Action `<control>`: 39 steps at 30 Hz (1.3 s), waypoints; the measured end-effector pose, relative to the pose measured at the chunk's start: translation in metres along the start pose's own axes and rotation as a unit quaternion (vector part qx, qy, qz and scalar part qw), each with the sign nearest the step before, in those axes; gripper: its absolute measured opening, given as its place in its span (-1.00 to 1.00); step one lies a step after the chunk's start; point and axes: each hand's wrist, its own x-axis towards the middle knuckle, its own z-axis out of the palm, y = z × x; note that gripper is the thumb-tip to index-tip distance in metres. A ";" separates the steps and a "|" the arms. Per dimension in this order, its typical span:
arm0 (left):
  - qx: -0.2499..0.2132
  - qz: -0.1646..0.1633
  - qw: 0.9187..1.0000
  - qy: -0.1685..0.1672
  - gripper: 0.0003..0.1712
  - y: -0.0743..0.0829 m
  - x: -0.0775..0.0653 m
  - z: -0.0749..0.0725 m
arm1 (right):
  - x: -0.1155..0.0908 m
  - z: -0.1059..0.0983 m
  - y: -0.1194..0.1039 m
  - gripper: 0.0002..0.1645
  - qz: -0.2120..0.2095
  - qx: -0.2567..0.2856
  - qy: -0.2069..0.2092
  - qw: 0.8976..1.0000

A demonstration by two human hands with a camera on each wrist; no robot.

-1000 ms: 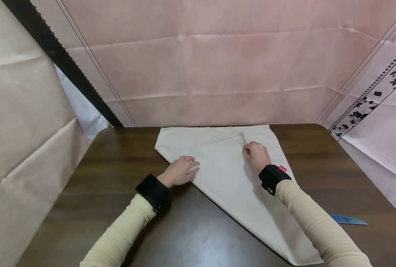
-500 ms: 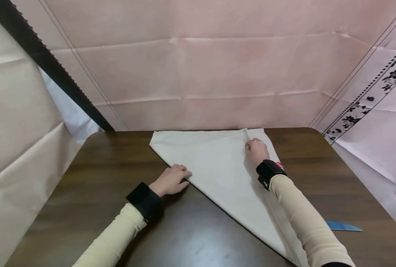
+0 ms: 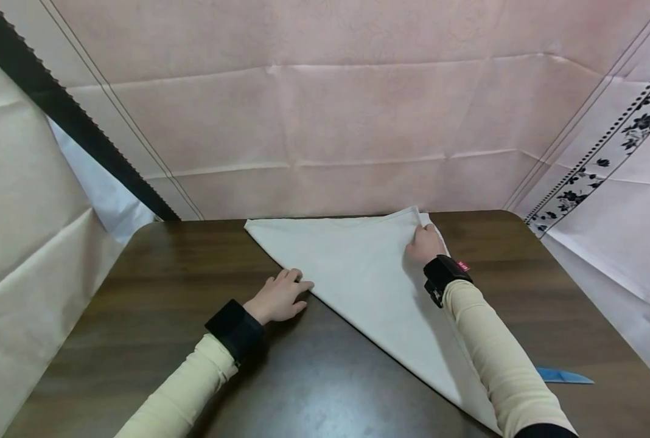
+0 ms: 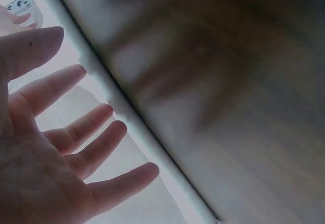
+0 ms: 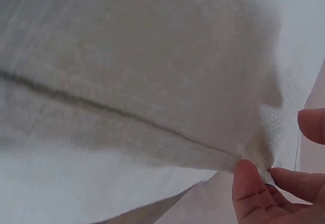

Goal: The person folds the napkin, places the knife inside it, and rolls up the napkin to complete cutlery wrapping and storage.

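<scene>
A white cloth (image 3: pixel 352 274), folded on the diagonal into a triangle, lies on the brown table. My right hand (image 3: pixel 426 243) is at its far right edge; in the right wrist view, thumb and finger of that hand (image 5: pixel 269 198) pinch the edge of the top layer. The top layer's corner sits at the table's far edge, slightly past the layer below. At the slanting fold on the left, my left hand (image 3: pixel 281 297) has its fingertips on or just over the cloth. In the left wrist view the fingers of this hand (image 4: pixel 51 132) are spread and hold nothing.
A pointed, flat blue thing (image 3: pixel 566 376) lies on the wooden table (image 3: pixel 111 316) at the right, partly hidden by my right forearm. A pale creased sheet (image 3: pixel 330 115) hangs behind the far edge, with more hanging sheets on both sides.
The top layer's corner has been drawn away from me and to the right, to the table's far edge, in my right hand's pinch. The left hand has slid back slightly towards the fold.
</scene>
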 end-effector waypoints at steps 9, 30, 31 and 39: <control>0.005 -0.010 0.999 -0.030 -0.43 0.001 0.010 -0.001 | 0.009 -0.015 0.022 -0.46 0.030 -0.009 -0.007 0.999; -0.009 -0.037 0.995 -0.097 -0.35 0.003 0.021 -0.001 | 0.022 0.002 0.050 -0.09 0.070 -0.021 -0.075 0.995; -0.009 -0.037 0.995 -0.097 -0.34 0.003 0.021 -0.001 | 0.021 0.001 0.050 -0.09 0.074 -0.019 -0.073 0.994; -0.005 -0.038 0.994 -0.101 -0.33 -0.001 0.022 0.000 | 0.026 0.002 0.047 -0.04 0.093 -0.024 -0.107 0.990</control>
